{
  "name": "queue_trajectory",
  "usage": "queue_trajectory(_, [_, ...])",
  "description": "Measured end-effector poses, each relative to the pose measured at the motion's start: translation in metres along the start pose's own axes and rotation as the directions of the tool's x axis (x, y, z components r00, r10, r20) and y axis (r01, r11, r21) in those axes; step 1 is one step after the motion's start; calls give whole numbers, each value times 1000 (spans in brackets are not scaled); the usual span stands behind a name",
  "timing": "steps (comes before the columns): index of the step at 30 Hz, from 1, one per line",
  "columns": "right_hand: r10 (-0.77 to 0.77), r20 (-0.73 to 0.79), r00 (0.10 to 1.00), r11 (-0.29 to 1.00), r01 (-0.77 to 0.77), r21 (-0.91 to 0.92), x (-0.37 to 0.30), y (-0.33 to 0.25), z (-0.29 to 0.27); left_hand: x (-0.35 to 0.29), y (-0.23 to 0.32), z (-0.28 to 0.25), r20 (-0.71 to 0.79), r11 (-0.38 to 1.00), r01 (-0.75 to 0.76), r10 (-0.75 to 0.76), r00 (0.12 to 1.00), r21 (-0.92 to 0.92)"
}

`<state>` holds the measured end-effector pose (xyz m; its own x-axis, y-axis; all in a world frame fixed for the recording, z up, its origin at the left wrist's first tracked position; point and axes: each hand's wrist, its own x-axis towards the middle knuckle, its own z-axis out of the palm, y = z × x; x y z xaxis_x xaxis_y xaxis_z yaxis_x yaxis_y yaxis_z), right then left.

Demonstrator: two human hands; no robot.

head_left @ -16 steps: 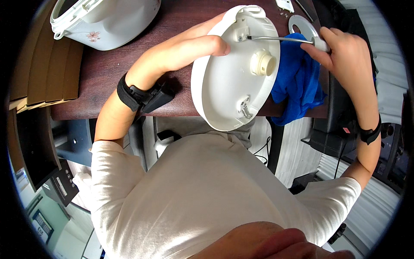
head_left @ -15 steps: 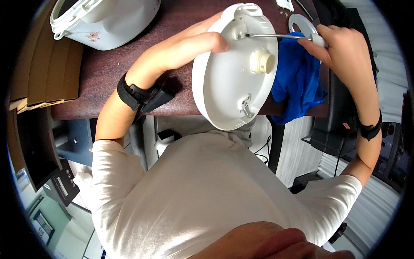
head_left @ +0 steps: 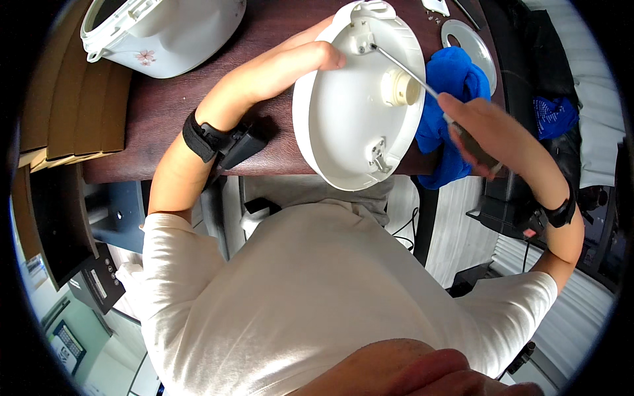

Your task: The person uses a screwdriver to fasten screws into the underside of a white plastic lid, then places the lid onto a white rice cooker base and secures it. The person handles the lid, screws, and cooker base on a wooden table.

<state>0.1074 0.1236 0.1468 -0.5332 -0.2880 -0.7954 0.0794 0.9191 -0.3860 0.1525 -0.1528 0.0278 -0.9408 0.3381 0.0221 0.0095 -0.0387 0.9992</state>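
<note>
A round white plastic lid (head_left: 337, 125) is tilted up at the table's near side, its hollow inner face toward me. My left hand (head_left: 310, 58) grips its left rim, thumb on the inside and the other fingers hidden behind. My right hand (head_left: 485, 132), slightly blurred, is wrapped round the handle of a screwdriver (head_left: 409, 71). The screwdriver's tip is at a small bracket (head_left: 361, 41) near the lid's top edge; whether it touches a screw I cannot tell. A cream round collar (head_left: 401, 88) and a metal hinge-like fitting (head_left: 378, 156) sit on the inner face.
A white appliance body (head_left: 178, 39) with a flower print stands at the far left, beside brown cardboard boxes (head_left: 72, 92). Blue cloth (head_left: 439, 125) hangs over the table's near edge. A ring-shaped plate (head_left: 485, 56) and small white bits (head_left: 434, 18) lie at the far right.
My right hand has swung down and toward me, so the screwdriver now slants to the lower right instead of lying nearly level. The lid has shifted slightly up and left.
</note>
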Motion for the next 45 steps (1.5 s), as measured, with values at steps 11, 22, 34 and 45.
queue_trajectory(11, [-848,-280,450,366,115,-923,0,6,-22,-1,6,5,22,1000,-8,8,1000,18])
queue_trajectory(22, [-893,-210,399,246,41,-968,4,2,-34,-1,8,5,57,998,-55,53,997,32])
queue_trajectory(34, [-888,-162,431,186,15,-982,3,-11,-38,-4,3,0,64,989,-91,84,994,117])
queue_trajectory(45, [40,-136,990,966,-73,-248,17,-6,-20,-4,10,8,13,993,-77,77,997,84])
